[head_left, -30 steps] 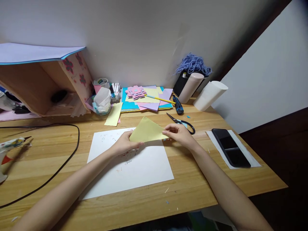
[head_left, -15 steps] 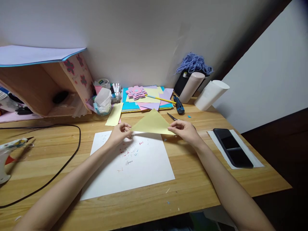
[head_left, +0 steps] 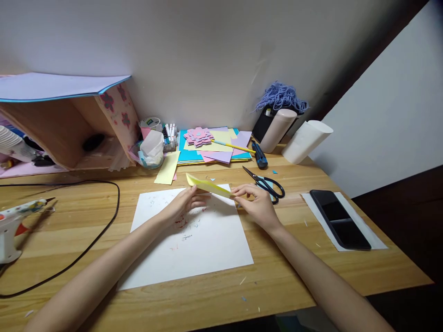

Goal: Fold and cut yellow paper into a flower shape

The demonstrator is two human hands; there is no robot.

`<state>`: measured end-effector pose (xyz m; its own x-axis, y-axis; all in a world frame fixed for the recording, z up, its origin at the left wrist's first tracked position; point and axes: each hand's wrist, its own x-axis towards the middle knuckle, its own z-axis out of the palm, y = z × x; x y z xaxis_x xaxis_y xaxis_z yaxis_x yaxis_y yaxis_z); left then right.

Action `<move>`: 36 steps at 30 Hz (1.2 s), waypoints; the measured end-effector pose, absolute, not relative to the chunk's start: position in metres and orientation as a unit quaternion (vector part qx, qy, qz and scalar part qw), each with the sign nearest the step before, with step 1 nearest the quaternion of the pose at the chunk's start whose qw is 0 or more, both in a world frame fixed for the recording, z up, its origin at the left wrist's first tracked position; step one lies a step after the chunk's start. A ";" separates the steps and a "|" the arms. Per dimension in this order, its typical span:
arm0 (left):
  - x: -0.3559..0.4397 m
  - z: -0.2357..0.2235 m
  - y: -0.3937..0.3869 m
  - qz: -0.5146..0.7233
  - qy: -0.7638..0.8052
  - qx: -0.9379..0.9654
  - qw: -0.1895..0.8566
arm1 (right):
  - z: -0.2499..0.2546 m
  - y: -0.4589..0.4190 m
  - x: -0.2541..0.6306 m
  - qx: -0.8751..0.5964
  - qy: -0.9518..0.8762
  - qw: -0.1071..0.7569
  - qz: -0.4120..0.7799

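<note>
- Head view: we see two bare hands at work over a wooden desk point(head_left: 294, 288), with one piece of yellow paper point(head_left: 210, 186) between them.
- Yellow paper: it is raised above the far part of a white sheet point(head_left: 214, 249), and we view it almost edge-on, as a narrow slanting strip whose left end stands higher than its right.
- Left hand point(head_left: 185, 203): we find it grasping the yellow paper near the left end, fingertips at the near edge, the lower fingers loosely extended beneath.
- Right hand point(head_left: 255, 203): we observe the right tip of the yellow paper pinched between thumb and fingers.
- White sheet: we note small coloured marks on it, partly hidden by the left hand.
- Right of centre: we see black-handled scissors point(head_left: 256, 177) just beyond the right hand, and a dark phone point(head_left: 341, 219) farther right, resting on white paper.
- Rear: we distinguish a pink paper flower point(head_left: 199, 136) and a yellow pencil point(head_left: 235, 146) on stacked coloured sheets, beside a utility knife point(head_left: 260, 157).
- Left edge: we identify a glue gun point(head_left: 14, 226) near a black cable point(head_left: 116, 212).
</note>
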<state>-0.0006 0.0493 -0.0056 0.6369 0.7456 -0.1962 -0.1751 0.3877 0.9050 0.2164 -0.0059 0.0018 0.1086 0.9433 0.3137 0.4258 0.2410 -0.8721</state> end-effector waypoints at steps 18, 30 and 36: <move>-0.015 -0.005 0.056 0.277 0.353 0.437 0.779 | -0.016 -0.006 0.203 -0.505 -0.516 0.462 0.516; -0.009 -0.010 0.041 0.289 0.456 0.800 0.262 | -0.019 0.000 0.220 -0.556 -0.567 0.361 0.489; -0.010 0.017 0.023 0.039 0.239 0.940 0.238 | -0.019 0.003 0.229 -0.555 -0.587 0.288 0.514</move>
<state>-0.0097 0.0226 0.0172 0.8824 0.4687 -0.0400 0.4313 -0.7721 0.4667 0.2293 0.0033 -0.0190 -0.2174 0.9480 -0.2326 0.3544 -0.1453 -0.9237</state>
